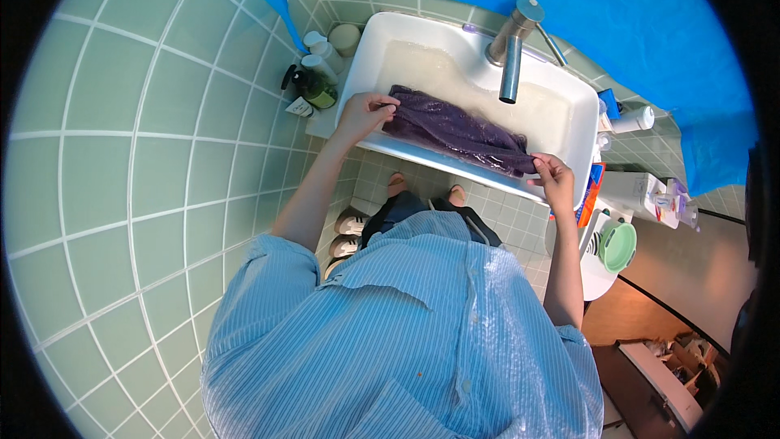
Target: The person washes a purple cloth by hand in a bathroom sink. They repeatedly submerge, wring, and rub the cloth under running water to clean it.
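Note:
A wet dark purple cloth [457, 131] is stretched lengthwise along the near side of a white sink basin [365, 42], partly in cloudy water [426, 64]. My left hand [367, 114] pinches its left end between thumb and fingers, close to the basin's left rim. At the other end, my right hand [553, 175] grips the cloth's right corner just over the front rim. Folds run along the cloth, and its surface glistens. Above the water, behind the cloth, juts the spout of a metal faucet [512, 58]; its thin lever points to the right.
Pump bottles [314, 88] and a white tube [300, 108] crowd the ledge left of the sink. On the right are a white bottle [634, 120], an orange-and-blue package [590, 195] and a green basin [618, 247] on a toilet lid. Blue sheeting [609, 12] hangs behind the faucet.

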The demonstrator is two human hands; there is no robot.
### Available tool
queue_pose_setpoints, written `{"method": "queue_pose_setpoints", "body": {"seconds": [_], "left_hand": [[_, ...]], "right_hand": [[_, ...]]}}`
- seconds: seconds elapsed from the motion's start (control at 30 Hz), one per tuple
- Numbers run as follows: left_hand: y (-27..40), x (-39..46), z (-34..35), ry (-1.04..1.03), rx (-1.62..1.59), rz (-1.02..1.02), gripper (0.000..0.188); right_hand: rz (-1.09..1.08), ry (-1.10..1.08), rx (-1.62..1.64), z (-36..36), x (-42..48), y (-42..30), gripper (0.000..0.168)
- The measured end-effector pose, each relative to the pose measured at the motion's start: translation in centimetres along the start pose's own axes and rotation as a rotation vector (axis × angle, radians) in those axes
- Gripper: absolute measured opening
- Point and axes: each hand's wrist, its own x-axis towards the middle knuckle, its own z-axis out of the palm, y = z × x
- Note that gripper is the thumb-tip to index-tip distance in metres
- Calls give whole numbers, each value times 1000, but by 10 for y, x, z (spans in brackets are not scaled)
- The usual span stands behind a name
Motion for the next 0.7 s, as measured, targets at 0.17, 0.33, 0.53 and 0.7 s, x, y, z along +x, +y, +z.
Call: {"method": "queue_pose_setpoints", "body": {"seconds": [0.17, 0.33, 0.53, 0.7], "left_hand": [[14, -6, 23, 15, 446, 475, 30], [16, 2, 5, 68, 825, 664, 20], [73, -31, 2, 218, 570, 681, 13], [57, -40, -7, 233, 304, 487, 13]], "right_hand": [[-185, 20, -224, 3, -1, 8, 34], [-144, 21, -356, -3, 0, -29, 16], [-282, 171, -218, -22, -20, -78, 16], [-268, 143, -75, -30, -28, -68, 17]]}}
